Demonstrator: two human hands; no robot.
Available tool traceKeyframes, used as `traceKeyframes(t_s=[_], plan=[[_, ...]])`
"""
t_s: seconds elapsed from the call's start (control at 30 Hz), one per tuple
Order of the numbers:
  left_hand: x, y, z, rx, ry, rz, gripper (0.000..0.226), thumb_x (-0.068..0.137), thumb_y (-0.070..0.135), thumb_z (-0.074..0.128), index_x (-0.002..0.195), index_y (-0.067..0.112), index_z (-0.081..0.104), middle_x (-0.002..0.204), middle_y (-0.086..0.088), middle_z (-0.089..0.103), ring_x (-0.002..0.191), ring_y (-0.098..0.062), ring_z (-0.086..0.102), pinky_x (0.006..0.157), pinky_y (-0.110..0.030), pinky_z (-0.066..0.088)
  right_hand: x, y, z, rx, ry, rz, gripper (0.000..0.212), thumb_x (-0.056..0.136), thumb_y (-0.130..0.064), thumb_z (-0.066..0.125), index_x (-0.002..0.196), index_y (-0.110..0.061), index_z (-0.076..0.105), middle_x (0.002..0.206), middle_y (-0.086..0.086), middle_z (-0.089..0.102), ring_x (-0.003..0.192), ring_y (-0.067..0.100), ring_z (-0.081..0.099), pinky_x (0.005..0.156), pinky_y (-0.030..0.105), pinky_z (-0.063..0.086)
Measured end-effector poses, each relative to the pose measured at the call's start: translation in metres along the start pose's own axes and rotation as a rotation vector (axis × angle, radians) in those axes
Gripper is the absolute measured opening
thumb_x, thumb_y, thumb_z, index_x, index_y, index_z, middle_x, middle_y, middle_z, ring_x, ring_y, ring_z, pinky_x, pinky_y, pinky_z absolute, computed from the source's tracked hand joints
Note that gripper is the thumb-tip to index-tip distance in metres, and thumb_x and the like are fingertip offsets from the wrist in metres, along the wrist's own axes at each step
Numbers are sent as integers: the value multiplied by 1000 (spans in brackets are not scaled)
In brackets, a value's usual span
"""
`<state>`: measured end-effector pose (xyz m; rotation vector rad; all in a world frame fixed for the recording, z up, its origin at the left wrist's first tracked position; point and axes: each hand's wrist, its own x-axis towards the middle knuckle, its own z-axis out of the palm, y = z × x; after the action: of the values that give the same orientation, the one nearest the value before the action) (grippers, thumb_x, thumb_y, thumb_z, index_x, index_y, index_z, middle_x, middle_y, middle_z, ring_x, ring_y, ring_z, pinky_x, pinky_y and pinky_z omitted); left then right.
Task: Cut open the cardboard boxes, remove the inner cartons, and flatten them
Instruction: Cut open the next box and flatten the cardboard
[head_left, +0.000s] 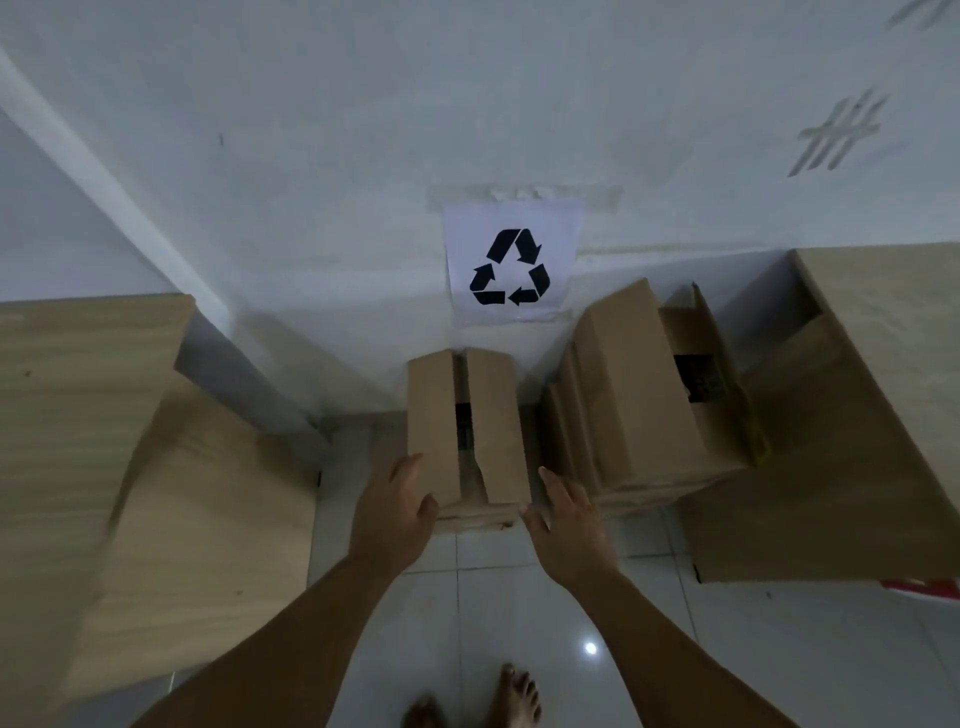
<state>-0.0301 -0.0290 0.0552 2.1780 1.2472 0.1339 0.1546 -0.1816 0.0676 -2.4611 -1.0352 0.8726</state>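
A white tiled floor (519, 587) meets a pale wall (311, 156) bearing a taped paper sheet with a black recycling symbol (511, 267). A narrow cardboard box (465, 431) stands on the floor below that sign, its two top flaps nearly closed with a dark gap between them. The left hand (395, 512) reaches to the box's near left corner, fingers (408, 465) straight and relaxed, thumb at the box's near edge; whether they touch the cardboard is unclear. The right hand (563, 519) is just beside the near right corner, fingers (556, 483) extended and slightly spread, holding nothing. Beyond the right fingers stands a stack of opened cartons (649, 405), then a large box (857, 415). Left of the left fingers lie big flat cardboard sheets (156, 467). Bare feet (514, 696) show below.
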Motion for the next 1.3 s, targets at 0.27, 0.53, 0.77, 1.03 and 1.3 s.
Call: traceKeyframes(t_s=[0.27, 0.53, 0.77, 1.03, 1.3], plan=[[66, -69, 118, 28, -20, -210, 60, 94, 42, 59, 148, 25, 39, 151, -5, 38, 129, -26, 49, 104, -42, 47, 113, 48, 75, 0, 21, 40, 83, 92, -63, 54, 157, -29, 16, 151, 4, 34, 135, 25, 39, 104, 38, 41], [126, -127, 222, -143, 132, -328, 83, 79, 83, 45, 147, 38, 27, 151, -7, 28, 128, -37, 48, 98, -54, 50, 206, 107, 176, 208, 31, 113, 97, 84, -71, 59, 157, -31, 8, 154, 4, 32, 134, 30, 44, 104, 42, 42], [129, -126, 228, -68, 165, -351, 87, 77, 78, 56, 147, 37, 24, 139, -15, 41, 118, -39, 53, 94, -53, 52, 206, 106, 195, 463, 18, 154, 89, 84, -62, 68, 152, -32, 20, 140, -5, 49, 125, 21, 51, 96, 31, 44], [76, -67, 142, -84, 188, -335, 86, 78, 77, 56, 147, 36, 25, 138, -16, 45, 118, -38, 54, 92, -47, 52, 130, 56, 124, 465, 50, 143, 87, 82, -67, 65, 151, -38, 22, 139, -6, 53, 123, 22, 54, 102, 39, 47], [-16, -19, 25, -74, 275, -312, 87, 80, 74, 57, 150, 29, 32, 135, -15, 51, 116, -36, 56, 90, -47, 52, 16, -23, 52, 403, 65, 106, 87, 86, -62, 63, 154, -34, 17, 141, 4, 52, 124, 31, 54, 97, 37, 45]])
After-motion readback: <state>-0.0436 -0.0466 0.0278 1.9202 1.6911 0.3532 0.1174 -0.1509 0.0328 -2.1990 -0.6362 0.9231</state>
